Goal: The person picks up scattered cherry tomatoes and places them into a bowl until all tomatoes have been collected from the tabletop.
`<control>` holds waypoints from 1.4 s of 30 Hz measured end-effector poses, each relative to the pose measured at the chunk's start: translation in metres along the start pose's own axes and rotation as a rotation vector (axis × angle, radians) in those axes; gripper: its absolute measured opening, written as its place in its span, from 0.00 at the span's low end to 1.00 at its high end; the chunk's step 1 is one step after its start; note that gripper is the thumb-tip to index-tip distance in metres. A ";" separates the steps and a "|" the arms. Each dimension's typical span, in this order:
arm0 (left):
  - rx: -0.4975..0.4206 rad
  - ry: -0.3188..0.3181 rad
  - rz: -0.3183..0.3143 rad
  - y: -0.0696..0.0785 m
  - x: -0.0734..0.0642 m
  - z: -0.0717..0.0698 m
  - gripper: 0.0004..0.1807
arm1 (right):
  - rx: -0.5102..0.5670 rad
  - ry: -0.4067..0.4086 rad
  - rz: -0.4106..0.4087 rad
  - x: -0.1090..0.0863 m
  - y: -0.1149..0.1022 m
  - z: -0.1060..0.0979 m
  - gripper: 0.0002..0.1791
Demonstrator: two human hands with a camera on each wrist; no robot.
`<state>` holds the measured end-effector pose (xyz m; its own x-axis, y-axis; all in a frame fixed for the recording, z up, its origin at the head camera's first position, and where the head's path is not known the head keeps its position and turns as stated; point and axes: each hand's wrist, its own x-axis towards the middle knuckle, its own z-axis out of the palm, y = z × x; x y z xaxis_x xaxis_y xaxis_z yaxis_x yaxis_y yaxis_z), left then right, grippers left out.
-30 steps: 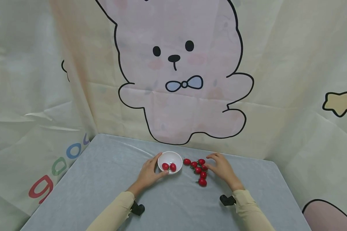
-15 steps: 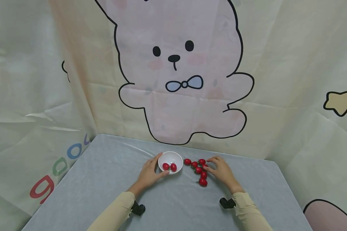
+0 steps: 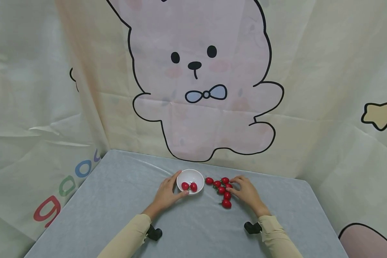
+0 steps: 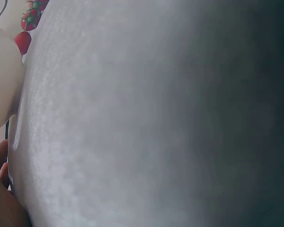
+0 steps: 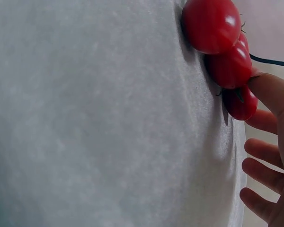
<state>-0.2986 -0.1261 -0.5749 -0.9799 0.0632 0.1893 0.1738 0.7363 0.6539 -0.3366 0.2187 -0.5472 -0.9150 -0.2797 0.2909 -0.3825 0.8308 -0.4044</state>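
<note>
My left hand (image 3: pixel 165 193) holds a small white bowl (image 3: pixel 191 175) by its left side, thumb at the near rim and fingers along the outside. Two red cherry tomatoes (image 3: pixel 193 186) lie in the bowl. To its right, several more sit in a loose cluster on the cloth. My right hand (image 3: pixel 247 191) is at the cluster's right edge, thumb and index finger on either side of a cherry tomato (image 5: pixel 240 103) with a green stem. The other right-hand fingers are spread apart. In the left wrist view, the bowl (image 4: pixel 2 78) shows only at the left edge.
A grey-blue cloth (image 3: pixel 193 229) covers the table. Beyond its back edge hangs a pale curtain (image 3: pixel 309 71) printed with a cartoon bear. The nearest tomato (image 3: pixel 226 204) of the cluster lies toward the person. Black wrist cameras (image 3: pixel 154 233) sit at both wrists.
My right hand has moved slightly left and its thumb and index finger have drawn in around a tomato of the cluster. The left hand and bowl stay in place.
</note>
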 end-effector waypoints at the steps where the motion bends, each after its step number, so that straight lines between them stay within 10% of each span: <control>1: -0.001 0.001 0.002 0.000 0.000 0.000 0.52 | 0.001 -0.002 0.005 0.000 0.000 0.000 0.21; 42: 0.002 0.002 -0.011 0.000 0.001 0.001 0.53 | -0.017 -0.001 -0.024 0.000 0.001 0.006 0.15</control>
<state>-0.2995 -0.1256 -0.5759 -0.9816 0.0532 0.1835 0.1624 0.7384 0.6546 -0.3381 0.2166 -0.5523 -0.9058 -0.3000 0.2993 -0.4019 0.8321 -0.3822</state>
